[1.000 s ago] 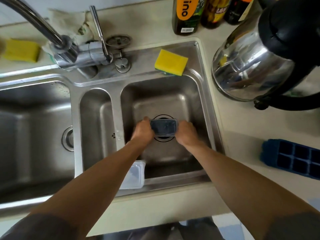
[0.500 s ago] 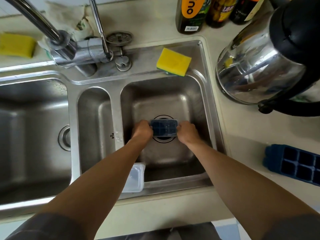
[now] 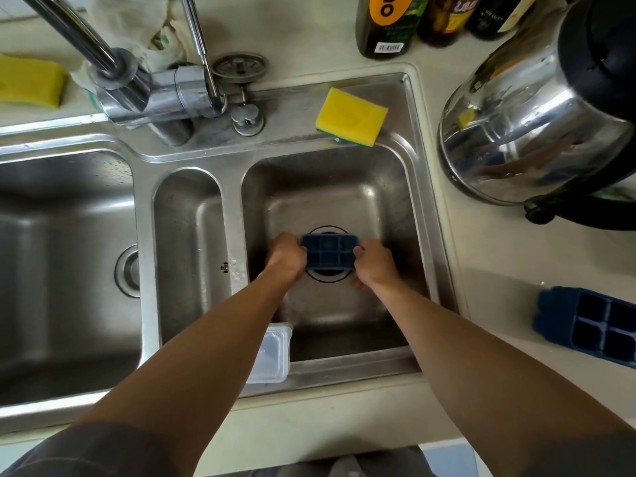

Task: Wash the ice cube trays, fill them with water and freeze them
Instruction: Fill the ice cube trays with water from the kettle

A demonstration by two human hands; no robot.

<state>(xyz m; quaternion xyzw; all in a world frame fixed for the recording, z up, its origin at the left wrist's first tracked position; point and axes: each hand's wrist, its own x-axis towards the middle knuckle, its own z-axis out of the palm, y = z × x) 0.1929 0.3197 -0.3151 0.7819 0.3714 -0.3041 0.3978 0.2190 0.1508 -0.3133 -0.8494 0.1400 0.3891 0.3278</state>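
Head view: you have the small blue ice cube tray (image 3: 329, 253) down in the right-hand basin (image 3: 395, 208) of the sink, directly over the drain (image 3: 327, 279). Its cells face up toward you.

– Agreed. Your left hand (image 3: 287, 256) grips the tray's left end, fingers curled round the edge. Your right hand (image 3: 373, 266) grips the right end the same way. Whether the tray rests on the basin floor or hangs above it, I cannot tell.

– Your second tray (image 3: 592, 325), also blue, lies on the counter (image 3: 499, 263) to your right, well apart from the sink, cells up.

– A clear plastic box (image 3: 272, 356) sits on the sink's near rim, partly under your left forearm.

– A yellow sponge (image 3: 351, 117) lies on the ledge behind the right basin. Another sponge (image 3: 29, 84) lies far left on the counter.

– The tap (image 3: 137, 87) stands behind the narrow middle basin, its spout swung off to your left. No water shows.

– A steel kettle (image 3: 533, 132) stands on the counter right of the sink, with dark bottles (image 3: 385, 25) behind.
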